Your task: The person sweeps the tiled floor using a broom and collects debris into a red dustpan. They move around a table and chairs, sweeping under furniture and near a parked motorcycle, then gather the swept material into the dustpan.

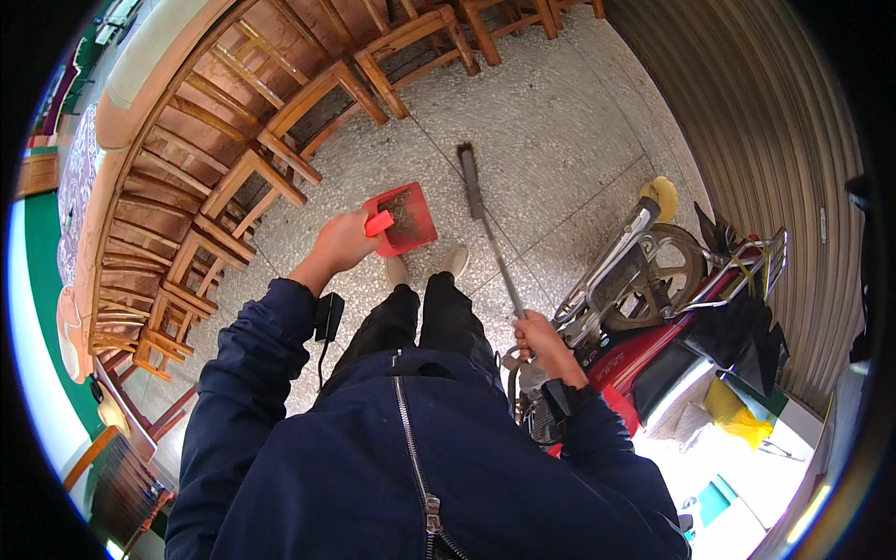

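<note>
My left hand (347,241) grips the short handle of a red dustpan (420,217), held in front of my shoes. Dark dust and bits of debris lie in the pan. In my right hand (546,346) is the long grey handle of a broom (470,178), which slants forward and away from me. The broom's narrow head with dark bristles is out over the speckled floor, to the right of the dustpan and apart from it. Whether the bristles touch the floor I cannot tell.
Several wooden chairs (301,105) line a low tan wall on the left and ahead. Close by my right arm stands a red motorcycle (651,336), with a ribbed roller shutter (756,140) beyond it. The terrazzo floor (560,126) has thin joint lines.
</note>
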A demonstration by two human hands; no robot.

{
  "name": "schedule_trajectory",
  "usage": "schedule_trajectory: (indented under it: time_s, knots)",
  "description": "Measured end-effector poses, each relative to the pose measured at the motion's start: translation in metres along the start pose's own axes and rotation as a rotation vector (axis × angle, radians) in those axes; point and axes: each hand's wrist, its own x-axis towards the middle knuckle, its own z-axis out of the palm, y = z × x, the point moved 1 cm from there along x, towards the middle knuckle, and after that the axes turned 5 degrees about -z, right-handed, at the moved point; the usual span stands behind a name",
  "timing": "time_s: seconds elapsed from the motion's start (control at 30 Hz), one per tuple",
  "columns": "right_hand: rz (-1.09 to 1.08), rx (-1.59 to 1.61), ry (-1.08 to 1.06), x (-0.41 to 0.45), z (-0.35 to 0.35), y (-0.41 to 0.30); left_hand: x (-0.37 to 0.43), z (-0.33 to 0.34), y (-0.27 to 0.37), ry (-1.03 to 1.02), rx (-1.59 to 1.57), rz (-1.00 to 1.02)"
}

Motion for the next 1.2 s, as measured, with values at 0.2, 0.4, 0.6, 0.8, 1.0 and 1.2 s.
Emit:
schedule_trajectory:
  time_s: [0.2,0.4,0.6,0.8,1.0,1.2]
  knots:
    - [-0.185,-0.784,0.235,0.064,-0.035,-0.046,0.003,-0.007,0.003,0.001,-0.042,0.006]
    - [-0.404,-1.192,0.174,0.125,0.028,-0.025,0.005,-0.008,0.006,-0.018,-0.01,-0.026]
    - [-0.175,-0.833,-0.018,0.078,0.039,-0.012,0.008,-0.009,0.003,-0.007,-0.01,-0.056]
    - [-0.278,-0.657,-0.017,0.039,-0.009,-0.013,0.011,-0.014,-0.005,-0.01,-0.03,-0.051]
    - [-0.501,-1.148,0.222,0.05,-0.025,-0.047,-0.008,-0.024,-0.018,-0.01,-0.033,-0.005]
    - [-0.368,-1.258,0.321,0.1,0.011,-0.061,-0.043,-0.035,-0.04,0.103,-0.148,-0.124]
